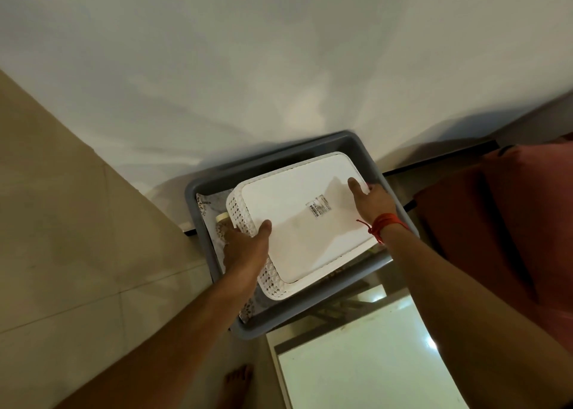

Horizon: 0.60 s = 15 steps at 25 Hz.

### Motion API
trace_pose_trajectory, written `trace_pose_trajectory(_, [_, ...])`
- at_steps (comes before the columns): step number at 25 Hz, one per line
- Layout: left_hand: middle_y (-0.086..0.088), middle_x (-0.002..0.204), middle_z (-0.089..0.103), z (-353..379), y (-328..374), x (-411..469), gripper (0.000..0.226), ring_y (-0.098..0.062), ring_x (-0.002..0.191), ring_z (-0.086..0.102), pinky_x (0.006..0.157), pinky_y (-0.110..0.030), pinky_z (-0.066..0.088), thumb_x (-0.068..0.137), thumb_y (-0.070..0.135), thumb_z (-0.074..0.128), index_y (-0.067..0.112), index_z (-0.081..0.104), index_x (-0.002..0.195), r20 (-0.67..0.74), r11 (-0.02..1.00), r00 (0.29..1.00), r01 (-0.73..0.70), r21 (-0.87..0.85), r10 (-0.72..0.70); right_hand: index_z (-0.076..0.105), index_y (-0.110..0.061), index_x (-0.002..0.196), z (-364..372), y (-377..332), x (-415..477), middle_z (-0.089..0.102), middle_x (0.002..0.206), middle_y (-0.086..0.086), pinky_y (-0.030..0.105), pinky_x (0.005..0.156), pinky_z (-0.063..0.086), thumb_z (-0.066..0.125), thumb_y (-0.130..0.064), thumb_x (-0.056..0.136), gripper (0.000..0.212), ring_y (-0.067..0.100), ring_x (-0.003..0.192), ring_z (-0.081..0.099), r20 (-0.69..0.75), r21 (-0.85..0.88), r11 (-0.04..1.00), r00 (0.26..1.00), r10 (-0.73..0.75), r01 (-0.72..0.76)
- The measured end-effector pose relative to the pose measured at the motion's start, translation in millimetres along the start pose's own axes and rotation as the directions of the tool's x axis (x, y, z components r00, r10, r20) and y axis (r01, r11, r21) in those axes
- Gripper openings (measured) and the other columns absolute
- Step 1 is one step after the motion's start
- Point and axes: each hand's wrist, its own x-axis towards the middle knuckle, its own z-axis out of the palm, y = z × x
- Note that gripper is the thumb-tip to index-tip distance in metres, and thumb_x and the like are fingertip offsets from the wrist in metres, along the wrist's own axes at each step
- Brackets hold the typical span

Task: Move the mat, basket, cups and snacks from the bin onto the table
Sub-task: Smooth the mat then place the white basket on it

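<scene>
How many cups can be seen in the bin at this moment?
1, and only in part: a pale cup shows at the bin's left side, beside the upturned white basket held by both hands. Others may be hidden under the basket.

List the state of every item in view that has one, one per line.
white basket: upside down, flat base and barcode sticker facing up, over the grey bin, gripped at both ends.
grey bin: open, still holding items.
patterned mat: lying in the bin, mostly covered.
cup: in the bin, mostly hidden.
left hand: gripping the basket.
right hand: gripping the basket.
</scene>
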Motion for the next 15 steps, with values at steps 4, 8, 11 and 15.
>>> trace_pose_trajectory(4, [-0.015, 0.143, 0.056, 0.0, 17.3, -25.4, 0.074, -0.039, 0.121, 0.06, 0.099, -0.056, 0.054, 0.098, 0.066, 0.039, 0.014, 0.033, 0.15, -0.074, 0.998, 0.996, -0.053, 0.034, 0.055, 0.063, -0.007, 0.118, -26.1, 0.0, -24.2, 0.068, 0.093, 0.009, 0.027, 0.061, 0.042, 0.037, -0.076, 0.093, 0.078, 0.018, 0.071, 0.058, -0.1, 0.164, 0.985, 0.993, 0.066, -0.049])
trace_pose_trajectory(8, [-0.011, 0.136, 0.061, -1.3, 43.5, -61.7, 0.081, -0.033, 0.118, 0.062, 0.1, -0.05, 0.052, 0.095, 0.075, 0.023, 0.013, 0.049, 0.14, -0.141, 0.97, 0.971, -0.209, -0.124, 0.191, 0.067, -0.007, 0.103, -66.2, 3.2, -57.3, 0.066, 0.09, 0.009, 0.034, 0.069, 0.047, 0.027, -0.081, 0.09, 0.086, 0.018, 0.069, 0.056, -0.184, 0.405, 0.907, 0.962, 0.202, -0.113])
trace_pose_trajectory(11, [-0.008, 0.12, 0.071, 1.3, 59.0, -96.8, 0.085, -0.031, 0.109, 0.067, 0.098, -0.051, 0.053, 0.091, 0.079, 0.018, 0.014, 0.066, 0.12, -0.193, 0.917, 0.932, -0.344, -0.2, 0.307, 0.066, -0.016, 0.101, -106.8, 24.0, -90.3, 0.07, 0.098, 0.004, 0.044, 0.084, 0.057, 0.027, -0.084, 0.088, 0.08, 0.024, 0.087, 0.067, -0.117, 0.766, 0.629, 0.933, 0.34, -0.133])
trace_pose_trajectory(15, [0.002, 0.086, 0.08, 14.9, 54.7, -134.7, 0.072, -0.016, 0.079, 0.078, 0.076, -0.043, 0.063, 0.089, 0.078, 0.027, 0.023, 0.074, 0.091, -0.162, 0.839, 0.894, -0.449, -0.307, 0.419, 0.067, -0.022, 0.119, -147.7, 66.7, -148.3, 0.072, 0.117, 0.004, 0.06, 0.094, 0.054, 0.033, -0.082, 0.089, 0.075, 0.031, 0.113, 0.066, 0.064, 0.991, 0.1, 0.961, 0.268, -0.094])
